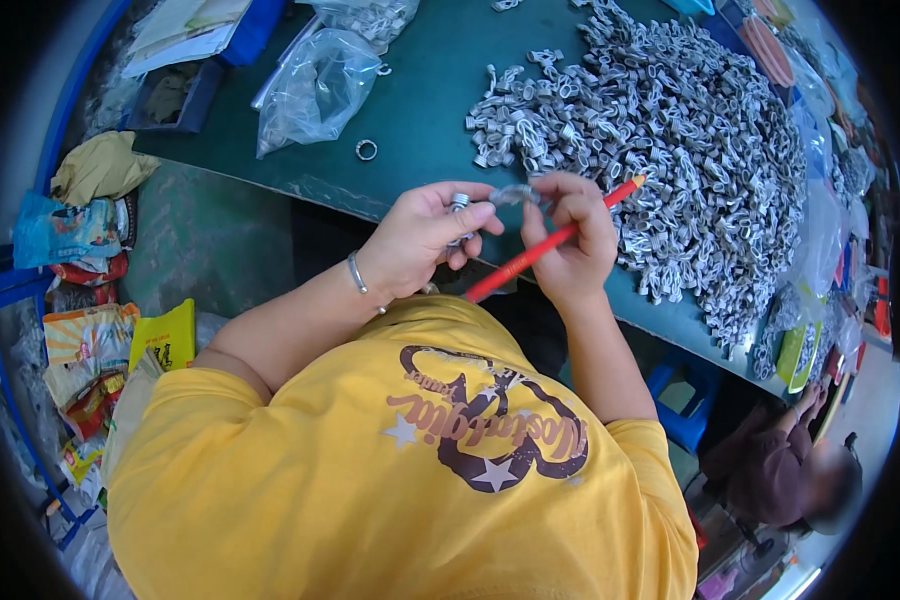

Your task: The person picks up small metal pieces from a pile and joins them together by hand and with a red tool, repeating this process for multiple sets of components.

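Note:
Both my hands are raised just in front of the table's near edge, close together. My left hand is closed around several small grey metal ring-shaped parts. Another grey metal part bridges the gap between the hands; my right fingertips pinch it, and my left fingertips touch its near end. A red pencil lies slanted through the fingers of my right hand, its tip pointing up and right. Beyond that hand a large heap of similar grey metal parts covers the right of the table.
On the green table lie a single metal ring and a clear plastic bag. A blue bin stands at the far left. Snack packets hang at left. A blue stool and another person are at right.

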A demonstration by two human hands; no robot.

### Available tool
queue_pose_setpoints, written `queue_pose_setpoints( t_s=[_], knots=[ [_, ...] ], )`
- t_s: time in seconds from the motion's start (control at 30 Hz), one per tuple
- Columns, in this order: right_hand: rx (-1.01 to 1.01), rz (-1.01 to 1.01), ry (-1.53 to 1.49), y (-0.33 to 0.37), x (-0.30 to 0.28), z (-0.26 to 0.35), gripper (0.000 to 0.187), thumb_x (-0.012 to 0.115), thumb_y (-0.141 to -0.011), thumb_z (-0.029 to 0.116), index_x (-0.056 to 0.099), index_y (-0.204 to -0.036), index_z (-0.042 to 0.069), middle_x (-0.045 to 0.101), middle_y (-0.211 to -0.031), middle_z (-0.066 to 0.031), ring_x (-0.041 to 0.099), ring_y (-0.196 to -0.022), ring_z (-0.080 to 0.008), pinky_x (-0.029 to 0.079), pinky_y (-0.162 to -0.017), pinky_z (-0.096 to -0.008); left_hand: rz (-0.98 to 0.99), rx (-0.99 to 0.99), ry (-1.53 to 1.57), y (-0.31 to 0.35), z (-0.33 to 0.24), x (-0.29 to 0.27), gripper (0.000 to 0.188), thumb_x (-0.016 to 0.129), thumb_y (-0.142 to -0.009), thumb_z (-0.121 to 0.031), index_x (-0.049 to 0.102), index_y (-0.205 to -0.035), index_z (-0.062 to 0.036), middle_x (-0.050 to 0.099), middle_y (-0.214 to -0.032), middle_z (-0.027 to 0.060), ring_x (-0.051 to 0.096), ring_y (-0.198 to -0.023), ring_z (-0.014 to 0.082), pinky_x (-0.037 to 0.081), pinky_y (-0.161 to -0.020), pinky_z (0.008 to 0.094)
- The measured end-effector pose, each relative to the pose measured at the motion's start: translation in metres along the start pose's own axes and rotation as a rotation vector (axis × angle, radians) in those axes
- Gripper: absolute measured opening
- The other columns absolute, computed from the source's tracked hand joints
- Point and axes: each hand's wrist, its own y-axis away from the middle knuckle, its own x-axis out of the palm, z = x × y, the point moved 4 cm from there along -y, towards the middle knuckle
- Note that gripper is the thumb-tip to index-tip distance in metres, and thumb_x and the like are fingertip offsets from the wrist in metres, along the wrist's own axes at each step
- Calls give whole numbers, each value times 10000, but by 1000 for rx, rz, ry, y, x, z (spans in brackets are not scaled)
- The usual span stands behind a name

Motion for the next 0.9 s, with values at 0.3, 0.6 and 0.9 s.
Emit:
queue_pose_setpoints(
  t_s=[0.3,0.6,0.9],
  knots=[
    [505,-11,-482,29,-10,-1,166,481,-847,-87,375,-844,40,574,-951,-151,604,-790,-149,483,-626,-220,16,377,-466,11,-16,6,189,675,-743,-4,621,-923,-19,607,-786,2,529,-630,36,441,-561,174],
    [705,82,-817,42,-9,-6,218,556,-824,-59,375,-831,61,585,-934,-162,602,-722,-128,491,-596,-197,58,407,-540,18,-22,14,212,710,-715,6,594,-893,1,600,-847,44,560,-708,63,454,-599,179],
    [222,14,-431,36,-23,6,308,622,-738,-124,385,-840,44,560,-984,-195,595,-837,-203,508,-721,-272,83,486,-599,24,-26,22,180,680,-752,0,612,-918,7,609,-792,38,547,-623,54,436,-535,165]
  ],
)
